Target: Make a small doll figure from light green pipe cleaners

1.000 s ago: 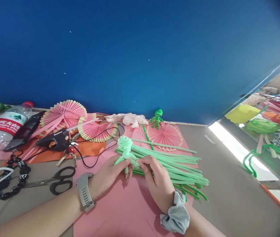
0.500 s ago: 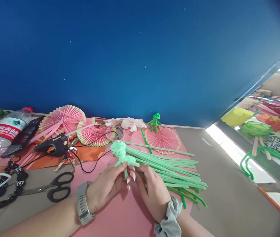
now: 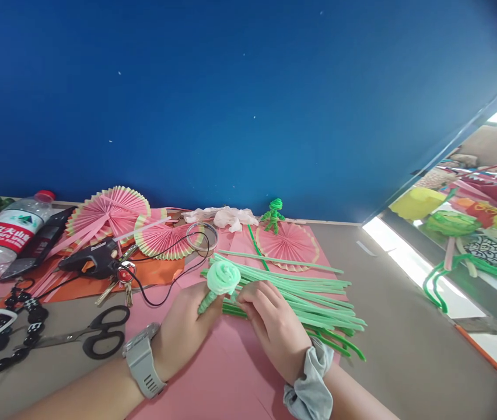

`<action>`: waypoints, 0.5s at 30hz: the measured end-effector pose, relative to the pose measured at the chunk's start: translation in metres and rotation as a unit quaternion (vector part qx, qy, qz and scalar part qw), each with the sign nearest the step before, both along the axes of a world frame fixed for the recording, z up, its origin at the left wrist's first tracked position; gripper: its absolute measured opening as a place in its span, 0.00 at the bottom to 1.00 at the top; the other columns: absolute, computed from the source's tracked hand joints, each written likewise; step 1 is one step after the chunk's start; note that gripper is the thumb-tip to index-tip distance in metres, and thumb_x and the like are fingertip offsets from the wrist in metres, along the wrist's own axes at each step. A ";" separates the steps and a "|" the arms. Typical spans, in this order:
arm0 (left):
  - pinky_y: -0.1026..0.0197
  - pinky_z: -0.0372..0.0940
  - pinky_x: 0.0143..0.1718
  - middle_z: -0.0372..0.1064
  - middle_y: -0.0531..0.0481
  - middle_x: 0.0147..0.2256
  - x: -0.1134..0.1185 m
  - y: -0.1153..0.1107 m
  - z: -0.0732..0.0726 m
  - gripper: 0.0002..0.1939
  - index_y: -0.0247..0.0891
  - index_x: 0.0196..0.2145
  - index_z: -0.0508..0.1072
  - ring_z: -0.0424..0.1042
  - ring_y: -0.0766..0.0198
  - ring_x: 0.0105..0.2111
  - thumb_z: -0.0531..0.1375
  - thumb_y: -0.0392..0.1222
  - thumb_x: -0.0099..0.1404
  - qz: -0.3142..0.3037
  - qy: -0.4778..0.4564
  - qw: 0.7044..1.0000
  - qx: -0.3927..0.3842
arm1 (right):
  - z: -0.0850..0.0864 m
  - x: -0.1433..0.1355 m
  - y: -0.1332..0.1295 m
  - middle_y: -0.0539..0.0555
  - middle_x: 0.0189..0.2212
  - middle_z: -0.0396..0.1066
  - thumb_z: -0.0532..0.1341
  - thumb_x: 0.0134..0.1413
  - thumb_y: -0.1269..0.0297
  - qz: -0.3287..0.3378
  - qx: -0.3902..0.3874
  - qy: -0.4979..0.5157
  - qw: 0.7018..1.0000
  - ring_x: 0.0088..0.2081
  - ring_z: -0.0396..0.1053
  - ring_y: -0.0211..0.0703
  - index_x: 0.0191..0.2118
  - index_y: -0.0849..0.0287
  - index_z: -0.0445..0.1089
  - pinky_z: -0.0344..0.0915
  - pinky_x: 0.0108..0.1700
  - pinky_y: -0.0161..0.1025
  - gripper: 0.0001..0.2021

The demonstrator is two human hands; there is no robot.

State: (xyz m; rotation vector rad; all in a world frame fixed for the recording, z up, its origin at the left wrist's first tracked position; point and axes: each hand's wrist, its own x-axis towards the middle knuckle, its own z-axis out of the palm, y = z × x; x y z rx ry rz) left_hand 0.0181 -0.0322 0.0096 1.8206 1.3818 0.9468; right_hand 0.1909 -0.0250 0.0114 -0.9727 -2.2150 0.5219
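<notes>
A pale green pipe-cleaner figure (image 3: 223, 276) with a coiled round head is held over the pink paper. My left hand (image 3: 187, 318), with a grey watch on the wrist, is closed around its body, and one wrapped arm sticks out past the thumb. My right hand (image 3: 270, 318), a grey scrunchie at its wrist, pinches at the figure's right side; its fingertips partly hide what they grip. Behind the right hand lies a bundle of pale green pipe cleaners (image 3: 322, 300), with some darker green ones beneath. A finished-looking darker green pipe-cleaner figure (image 3: 273, 216) stands against the blue wall.
Scissors (image 3: 100, 332), a black bead bracelet (image 3: 34, 326), a glue gun (image 3: 93, 258) with keys beside it, and a plastic bottle (image 3: 1, 233) are on the left. Pink folded-paper fans (image 3: 108, 216) lie along the blue wall (image 3: 231, 105). Colourful items (image 3: 462, 224) lie at far right.
The figure has been turned so its coiled head faces me and has come lower. My left hand has rolled over it, back upward; my right hand stays beside it, pinching.
</notes>
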 end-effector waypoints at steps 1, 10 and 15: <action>0.66 0.57 0.26 0.66 0.52 0.20 0.000 0.001 0.000 0.14 0.36 0.23 0.66 0.64 0.65 0.22 0.49 0.42 0.64 -0.006 -0.010 1.000 -0.013 | 0.000 0.001 0.000 0.54 0.34 0.64 0.48 0.58 0.75 0.005 -0.006 0.013 1.000 0.38 0.60 0.41 0.35 0.58 0.59 0.60 0.41 0.38 0.07; 0.66 0.63 0.29 0.70 0.49 0.27 0.003 0.005 0.005 0.14 0.35 0.32 0.71 0.66 0.67 0.24 0.49 0.44 0.65 -0.099 -0.276 0.934 -0.204 | -0.011 0.006 0.007 0.47 0.25 0.63 0.49 0.60 0.67 -0.062 -0.109 0.082 0.989 0.25 0.62 0.34 0.33 0.57 0.58 0.60 0.29 0.30 0.05; 0.67 0.64 0.29 0.67 0.49 0.31 0.009 0.000 0.000 0.11 0.36 0.32 0.70 0.65 0.68 0.28 0.52 0.46 0.63 -0.037 -0.441 0.851 -0.283 | -0.015 0.000 0.001 0.51 0.27 0.65 0.48 0.58 0.71 -0.084 0.008 -0.094 0.992 0.28 0.63 0.39 0.34 0.58 0.60 0.59 0.30 0.34 0.06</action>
